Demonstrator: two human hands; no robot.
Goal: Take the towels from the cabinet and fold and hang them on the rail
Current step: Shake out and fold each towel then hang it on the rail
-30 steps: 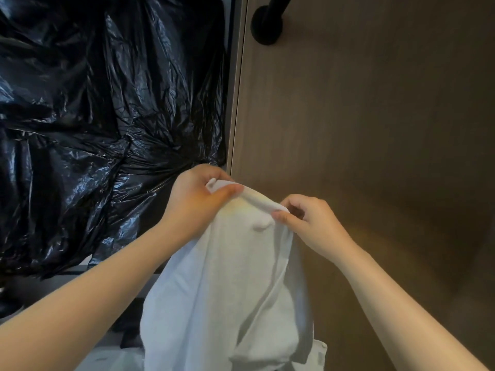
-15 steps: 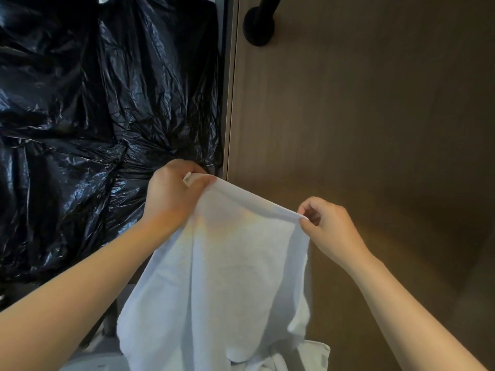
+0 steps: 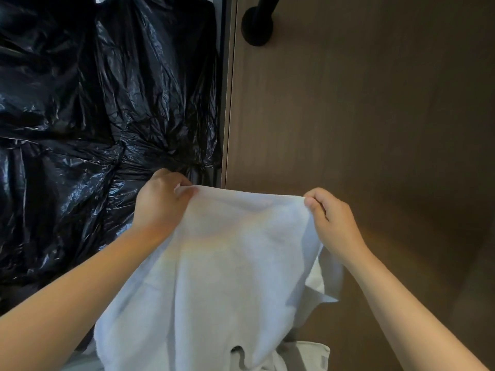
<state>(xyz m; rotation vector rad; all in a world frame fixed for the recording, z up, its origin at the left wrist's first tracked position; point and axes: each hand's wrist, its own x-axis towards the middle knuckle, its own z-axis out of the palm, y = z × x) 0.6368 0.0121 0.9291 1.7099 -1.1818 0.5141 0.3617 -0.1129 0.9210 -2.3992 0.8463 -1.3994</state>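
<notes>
A white towel (image 3: 219, 269) hangs spread in front of me, its top edge stretched between my two hands. My left hand (image 3: 160, 202) pinches the towel's upper left corner between thumb and fingers. My right hand (image 3: 332, 218) pinches the upper right corner. The cloth drapes down and bunches at the bottom of the view. A black rail (image 3: 258, 22) with a round wall mount sticks out of the brown panel at the top; only its lower end shows.
Crumpled black plastic sheeting (image 3: 93, 116) covers the whole left side. A brown wood-grain panel (image 3: 361, 116) fills the right side, with a thin grey vertical strip (image 3: 226, 103) between them. More white cloth (image 3: 310, 354) lies at the bottom right.
My hands have moved apart along the towel's top edge, left hand leftward and right hand rightward, so the towel has gone from bunched to spread wide.
</notes>
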